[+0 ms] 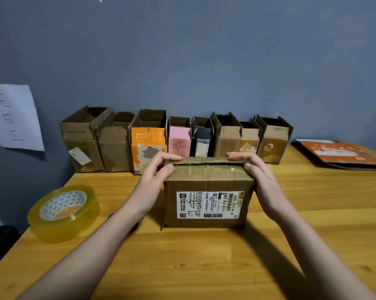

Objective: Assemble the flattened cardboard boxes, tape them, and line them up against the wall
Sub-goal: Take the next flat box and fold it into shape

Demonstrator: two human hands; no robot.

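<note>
On wooden surface (204, 267), in front of row of open boxes (176, 137) lined against wall: brown cardboard box (208, 198), white shipping label facing camera, clear tape across top seam, far flap raised. Left hand (155, 172), right hand (253, 169) each clamp grip on box's top corners. Tape roll (63, 211) left of box.

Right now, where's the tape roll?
In the head view the tape roll lies flat on the wooden table near its left edge, left of the box with the shipping label and apart from the left hand.
</note>
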